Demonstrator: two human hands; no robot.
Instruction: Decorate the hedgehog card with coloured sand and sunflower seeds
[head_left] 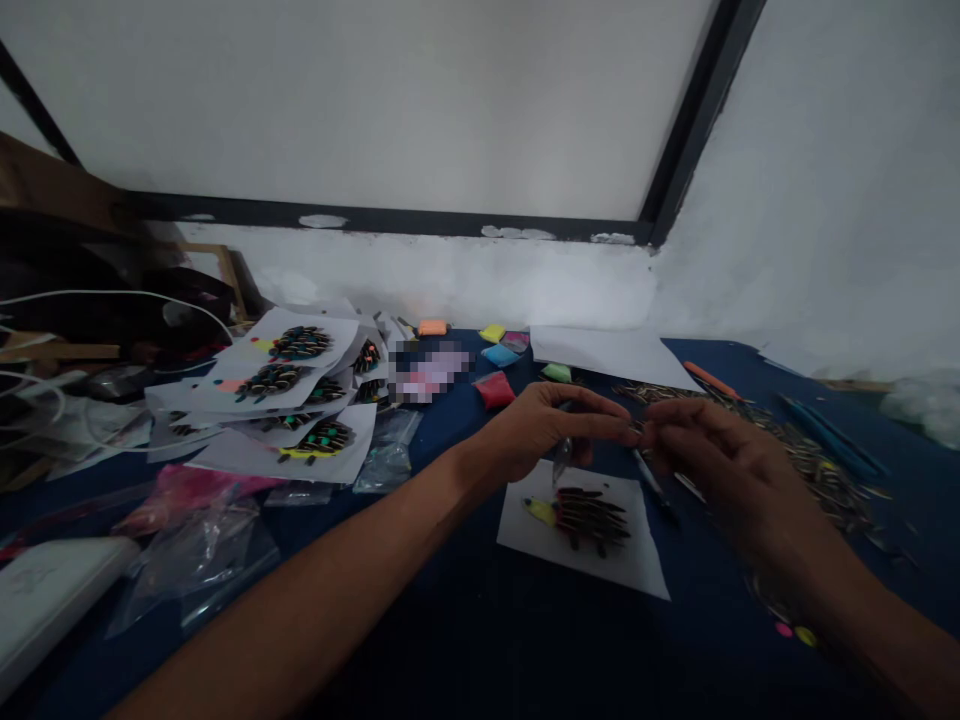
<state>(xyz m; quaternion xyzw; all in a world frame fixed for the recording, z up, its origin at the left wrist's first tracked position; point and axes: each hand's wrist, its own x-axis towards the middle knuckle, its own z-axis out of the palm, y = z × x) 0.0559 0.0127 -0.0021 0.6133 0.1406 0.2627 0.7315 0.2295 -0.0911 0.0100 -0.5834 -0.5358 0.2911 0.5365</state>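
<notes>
My left hand [574,425] is closed, with a pointed silver tool [562,462], tweezers by its look, hanging down out of its fingers. The fingertips of my right hand [712,450] are pinched together and meet those of the left; anything between them is too small to make out. Below the hands lies a white paper sheet [525,530] bearing a hedgehog figure [592,518]. It has a yellow head, a reddish edge behind it and dark, pale-edged spikes like sunflower seeds. A pen-like tool [654,484] rests beside the sheet.
Finished-looking hedgehog sheets [300,350] are stacked at left, near clear plastic bags [217,560] and a white box [60,600]. Coloured clay packets, including a red one [495,391], lie at the back. Seed-like pieces [814,465] are heaped at right, beside a blue tool [832,440].
</notes>
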